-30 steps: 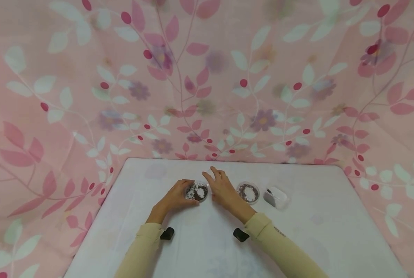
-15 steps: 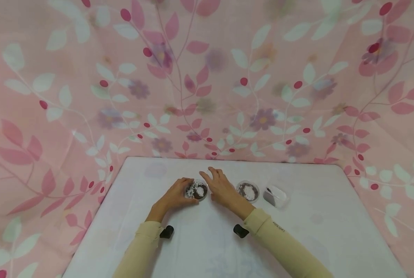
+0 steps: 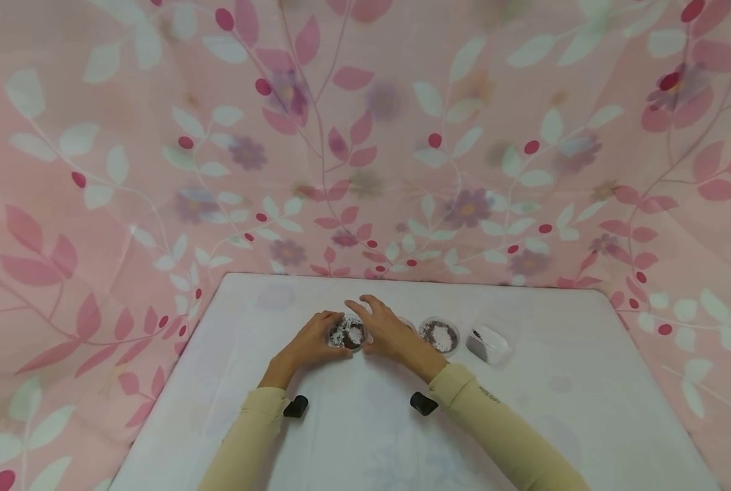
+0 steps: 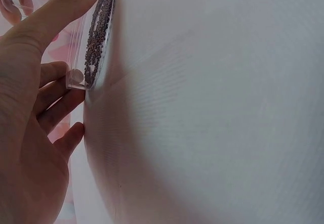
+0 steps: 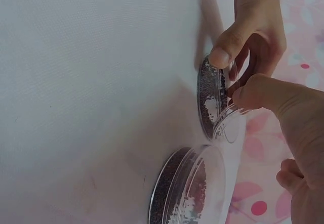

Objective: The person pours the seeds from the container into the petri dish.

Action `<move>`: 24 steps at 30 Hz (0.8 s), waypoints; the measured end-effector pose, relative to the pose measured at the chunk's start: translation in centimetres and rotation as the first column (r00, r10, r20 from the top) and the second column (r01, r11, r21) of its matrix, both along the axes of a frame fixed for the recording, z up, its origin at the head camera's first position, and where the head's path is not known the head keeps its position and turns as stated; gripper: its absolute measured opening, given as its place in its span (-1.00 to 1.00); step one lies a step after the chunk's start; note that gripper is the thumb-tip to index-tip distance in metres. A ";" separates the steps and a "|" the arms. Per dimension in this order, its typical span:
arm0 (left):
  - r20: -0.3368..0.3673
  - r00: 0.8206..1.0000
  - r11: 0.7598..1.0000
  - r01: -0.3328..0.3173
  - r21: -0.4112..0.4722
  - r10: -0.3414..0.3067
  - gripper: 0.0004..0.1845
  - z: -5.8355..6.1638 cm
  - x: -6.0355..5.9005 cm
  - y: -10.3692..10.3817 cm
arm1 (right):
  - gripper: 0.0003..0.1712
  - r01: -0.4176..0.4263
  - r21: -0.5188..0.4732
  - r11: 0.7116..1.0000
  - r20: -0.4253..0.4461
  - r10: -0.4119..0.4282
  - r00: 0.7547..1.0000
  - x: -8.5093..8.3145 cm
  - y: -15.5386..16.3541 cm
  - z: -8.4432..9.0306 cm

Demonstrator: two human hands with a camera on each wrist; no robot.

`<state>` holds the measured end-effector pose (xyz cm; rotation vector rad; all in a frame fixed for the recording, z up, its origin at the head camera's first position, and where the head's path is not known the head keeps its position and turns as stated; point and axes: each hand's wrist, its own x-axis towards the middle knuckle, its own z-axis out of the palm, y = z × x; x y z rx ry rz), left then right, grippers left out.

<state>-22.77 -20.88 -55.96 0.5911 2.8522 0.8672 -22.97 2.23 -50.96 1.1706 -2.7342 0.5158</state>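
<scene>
A round clear petri dish (image 3: 346,334) of dark granules with white bits sits on the table. My left hand (image 3: 311,339) holds its left side; in the left wrist view the thumb lies along the near edge of the petri dish (image 4: 97,42) and the fingers are behind it. My right hand (image 3: 389,333) is at the dish's right side. In the right wrist view its thumb and a finger pinch a thin clear round lid (image 5: 229,122), tilted against the dish's rim. Part of the lid is hidden by the hand.
To the right stands another petri dish (image 3: 439,336) with dark granules and white bits. Beyond it sits a clear box (image 3: 488,344) with pale and dark contents. A round edge (image 3: 408,324) peeps out behind my right hand. A floral curtain (image 3: 365,136) hangs behind the table.
My right hand has moved a little left, closer to the dish, uncovering a round edge behind it. The left hand keeps its hold, and the dish looks unmoved.
</scene>
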 end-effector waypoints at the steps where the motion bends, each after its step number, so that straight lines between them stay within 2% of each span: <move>1: 0.002 1.000 1.000 -0.002 0.003 0.002 0.02 0.0 0.0 0.0 | 0.15 -0.018 -0.015 1.000 -0.003 0.018 1.000 -0.1 -0.1 -0.1; 6: 0.017 1.000 1.000 -0.011 0.011 0.011 0.03 0.0 0.1 -0.1 | 0.09 -0.078 -0.067 0.995 -0.036 0.075 0.997 -0.4 -0.5 -0.5; 10: 0.021 1.000 1.000 -0.003 0.011 0.003 0.04 -0.1 0.0 -0.1 | 0.07 -0.088 -0.074 0.993 -0.032 0.086 0.996 -0.6 -0.7 -0.7; 15: 0.016 1.000 1.000 0.001 0.007 -0.001 0.02 -0.2 -0.1 -0.1 | -0.06 -0.101 -0.075 0.992 -0.035 0.099 0.994 -0.9 -0.9 -1.0; 19: 0.010 1.000 1.000 -0.001 0.003 0.001 -0.02 -0.2 -0.1 -0.1 | -0.14 -0.102 -0.068 0.992 0.000 0.103 0.995 -1.0 -1.1 -1.3; 24: 0.016 1.000 1.000 -0.006 -0.001 0.006 -0.01 -0.2 -0.1 -0.2 | -0.14 -0.123 -0.082 0.989 0.006 0.124 0.992 -1.0 -1.3 -1.5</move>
